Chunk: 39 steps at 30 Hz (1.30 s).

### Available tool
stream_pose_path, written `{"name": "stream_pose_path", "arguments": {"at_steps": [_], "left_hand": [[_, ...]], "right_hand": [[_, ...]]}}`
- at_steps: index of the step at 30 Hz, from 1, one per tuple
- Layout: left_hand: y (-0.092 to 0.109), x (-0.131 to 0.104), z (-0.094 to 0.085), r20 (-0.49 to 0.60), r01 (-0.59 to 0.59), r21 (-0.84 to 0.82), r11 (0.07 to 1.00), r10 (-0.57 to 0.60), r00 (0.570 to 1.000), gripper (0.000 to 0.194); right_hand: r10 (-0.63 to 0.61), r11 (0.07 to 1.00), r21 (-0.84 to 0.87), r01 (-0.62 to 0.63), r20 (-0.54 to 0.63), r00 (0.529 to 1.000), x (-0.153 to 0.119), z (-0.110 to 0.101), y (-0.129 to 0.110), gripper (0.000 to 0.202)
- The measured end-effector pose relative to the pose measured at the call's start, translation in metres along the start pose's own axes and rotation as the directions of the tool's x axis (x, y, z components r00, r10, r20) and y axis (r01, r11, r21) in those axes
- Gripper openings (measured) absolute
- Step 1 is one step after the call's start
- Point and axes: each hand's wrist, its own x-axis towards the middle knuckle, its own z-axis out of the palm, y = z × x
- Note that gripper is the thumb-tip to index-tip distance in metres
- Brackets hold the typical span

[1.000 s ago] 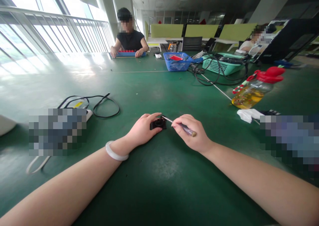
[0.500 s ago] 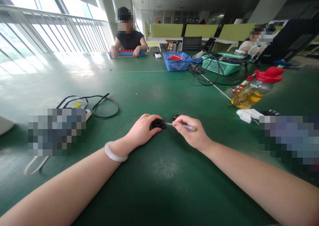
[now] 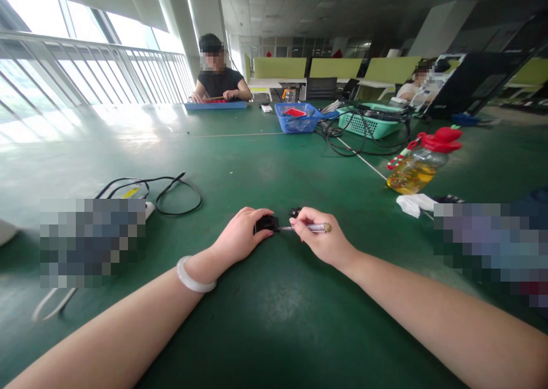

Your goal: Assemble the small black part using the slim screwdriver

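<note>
On the green table (image 3: 274, 315), my left hand (image 3: 240, 235) is closed around a small black part (image 3: 268, 223), thumb and fingers at its sides. What kind of part it is cannot be made out. My right hand (image 3: 323, 237) pinches a slim screwdriver (image 3: 319, 228) with a clear purplish handle. Its thin metal shaft points left, with the tip at the right edge of the black part. Just behind the right fingers lies another small black piece (image 3: 294, 212), partly hidden by them.
A looped black cable (image 3: 199, 197) lies at left. To the right stand a red-lidded bottle (image 3: 413, 172) and a white tissue (image 3: 409, 205). Farther back are a blue basket (image 3: 297, 123), a green basket (image 3: 372, 127) with cables, and a person (image 3: 218, 83) handling a blue tray (image 3: 216, 105).
The whole view has tilted up slightly, so things sit lower in the picture. The screwdriver lies a little flatter, its tip still at the black part. Across the table, the person's hands have shifted.
</note>
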Motion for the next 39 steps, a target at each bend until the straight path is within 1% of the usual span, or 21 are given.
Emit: {"name": "stream_pose_path", "arguments": {"at_steps": [2,4,6,9,11,15,19,21,23,25,27,29,32,35,37,39], "left_hand": [[0.000,0.000,0.000,-0.005,-0.006,0.002,1.000,0.006,1.000,0.035],[0.000,-0.001,0.000,-0.006,-0.013,0.004,1.000,0.013,1.000,0.035],[-0.001,-0.001,0.000,-0.008,-0.017,0.012,1.000,0.017,1.000,0.035],[-0.002,-0.001,0.000,-0.019,-0.014,0.034,0.999,0.015,1.000,0.036],[-0.002,-0.001,0.000,-0.027,-0.014,0.044,0.999,0.016,1.000,0.037],[0.002,-0.002,-0.001,-0.061,-0.017,0.043,0.999,0.020,0.998,0.035],[0.008,-0.003,-0.004,-0.159,-0.002,-0.010,1.000,0.000,0.987,0.028],[0.009,-0.003,-0.006,-0.214,0.005,-0.020,1.000,-0.010,0.977,0.028],[0.007,-0.002,-0.006,-0.254,0.020,-0.001,1.000,-0.019,0.967,0.031],[0.001,-0.001,-0.005,-0.275,0.044,0.042,0.998,-0.030,0.961,0.035],[-0.006,0.000,-0.003,-0.271,0.078,0.103,0.992,-0.048,0.962,0.037],[-0.012,0.001,-0.001,-0.237,0.116,0.164,0.980,-0.075,0.969,0.037],[-0.016,0.001,0.001,-0.181,0.138,0.220,0.966,-0.098,0.979,0.037],[-0.014,0.001,0.001,-0.152,0.123,0.245,0.962,-0.087,0.985,0.037],[-0.011,0.000,0.000,-0.158,0.116,0.253,0.961,-0.077,0.984,0.036],[-0.008,0.000,-0.001,-0.187,0.104,0.236,0.966,-0.059,0.980,0.036]], "right_hand": [[-0.085,0.995,-0.049,0.083,-0.045,0.995,-0.002,0.000,-0.002,0.028],[-0.182,0.981,-0.074,0.177,-0.075,0.980,-0.003,0.001,-0.004,0.026],[-0.248,0.966,-0.086,0.243,-0.059,0.967,-0.004,0.001,-0.006,0.024],[-0.268,0.958,-0.110,0.266,-0.004,0.963,-0.003,0.001,-0.006,0.020],[-0.267,0.957,-0.114,0.265,0.001,0.964,-0.003,0.002,-0.006,0.017],[-0.298,0.951,-0.104,0.290,-0.072,0.952,-0.003,0.000,-0.008,0.016],[-0.313,0.949,-0.110,0.296,-0.190,0.931,-0.002,-0.005,-0.007,0.013],[-0.292,0.955,-0.130,0.268,-0.231,0.928,0.002,-0.007,-0.001,0.011],[-0.211,0.975,-0.119,0.185,-0.258,0.943,0.006,-0.008,0.008,0.013],[-0.109,0.994,-0.049,0.100,-0.276,0.955,0.011,-0.010,0.017,0.018],[-0.012,1.000,0.011,0.015,-0.254,0.967,0.014,-0.010,0.025,0.024],[0.066,0.997,0.060,-0.053,-0.240,0.968,0.016,-0.011,0.030,0.033],[0.128,0.978,0.192,-0.084,-0.232,0.964,0.016,-0.011,0.029,0.044],[0.178,0.942,0.325,-0.089,-0.258,0.950,0.015,-0.011,0.028,0.047],[0.193,0.938,0.339,-0.078,-0.321,0.927,0.015,-0.012,0.028,0.045],[0.191,0.951,0.301,-0.075,-0.378,0.906,0.016,-0.013,0.030,0.041]]}}
